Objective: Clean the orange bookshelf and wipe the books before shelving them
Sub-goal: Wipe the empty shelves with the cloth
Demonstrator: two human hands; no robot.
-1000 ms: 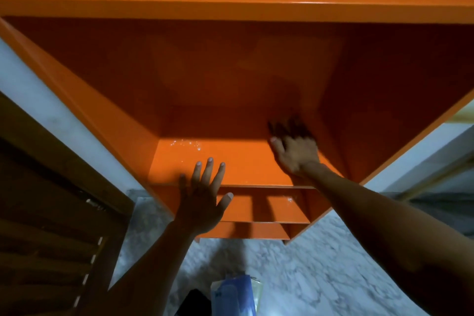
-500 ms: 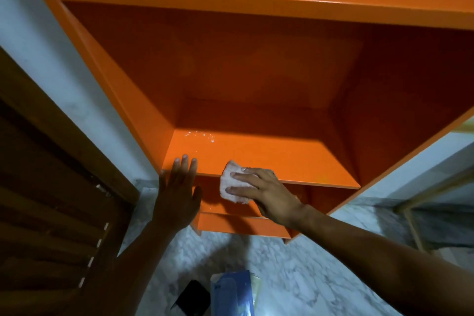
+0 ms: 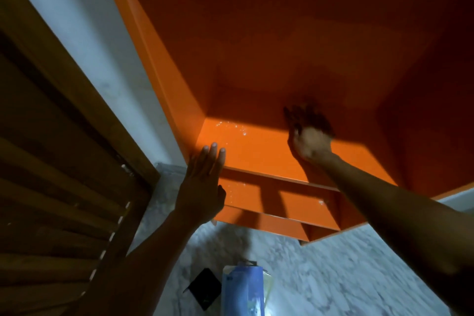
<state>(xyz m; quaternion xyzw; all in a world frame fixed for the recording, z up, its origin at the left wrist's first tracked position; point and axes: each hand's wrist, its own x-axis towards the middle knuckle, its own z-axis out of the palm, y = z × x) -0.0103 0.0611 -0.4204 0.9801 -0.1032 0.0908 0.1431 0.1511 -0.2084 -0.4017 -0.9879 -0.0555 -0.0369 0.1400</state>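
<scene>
Open room: glossy orange wooden bookshelf (image 3: 295, 41), its compartment wide and bare-walled.
Shelf board: long axis left-right; front edge faces the person.
Left hand (image 3: 202, 185): flat, fingers straight, at the board's front-left corner.
Right hand (image 3: 309, 136): blurred mid-board; grip unclear.
Below: blue packet (image 3: 242, 290) and black flat square (image 3: 205, 288) on marble floor (image 3: 346, 272).

Glossy orange shelf, dark wood, marbled stone

The orange bookshelf (image 3: 256, 146) looks smooth and glossy, with wet specks beyond the left hand (image 3: 202, 182); left of it a slatted wooden door (image 3: 51, 187) looks matt; the marble-patterned floor (image 3: 333, 264) below both hands shines faintly.
</scene>
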